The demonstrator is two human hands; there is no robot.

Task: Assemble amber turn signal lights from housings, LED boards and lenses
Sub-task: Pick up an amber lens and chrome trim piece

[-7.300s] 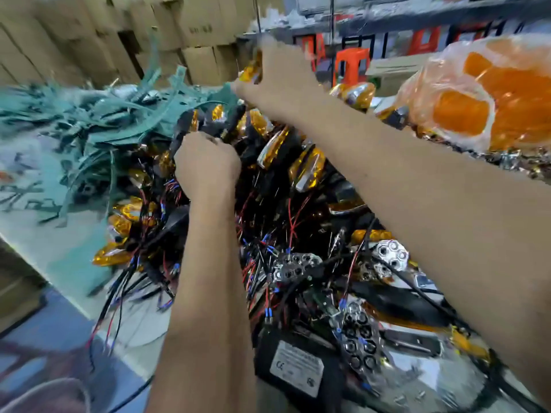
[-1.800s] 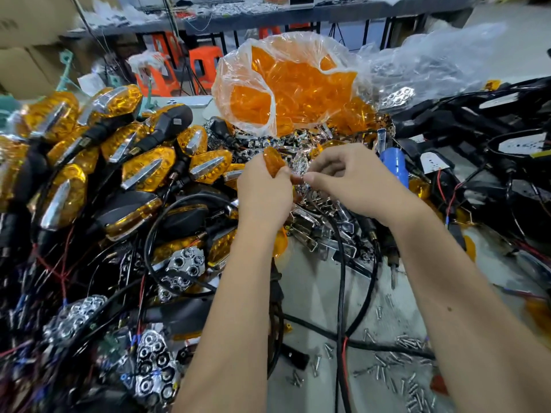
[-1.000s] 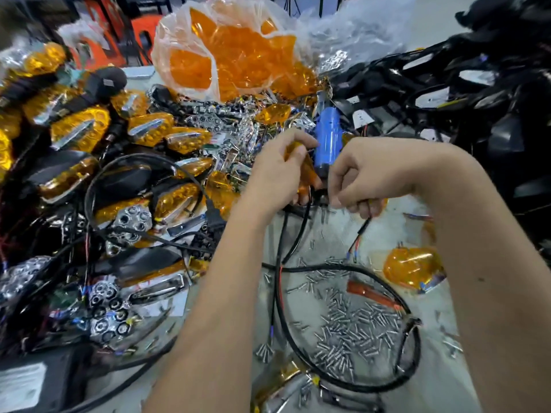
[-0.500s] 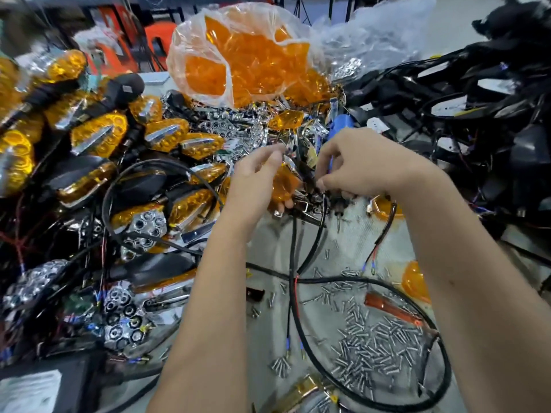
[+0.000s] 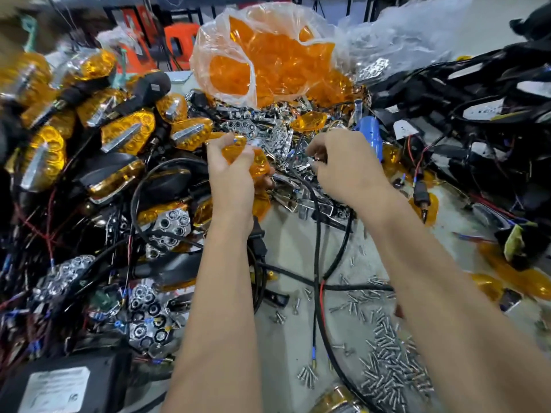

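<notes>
Gripping an amber lens (image 5: 241, 158) between curled fingers and thumb, the left hand (image 5: 231, 174) hovered above the bench (image 5: 286, 242), just in front of the heap of chrome reflectors (image 5: 268, 129). The right hand (image 5: 347, 168) was beside it, fingers curled, seemingly pinching a thin black wire (image 5: 317, 234), though blur hid the contact. Behind lay a clear bag of lenses (image 5: 268, 64); finished lights (image 5: 128, 132) were piled left, loose screws (image 5: 387, 374) near right.
</notes>
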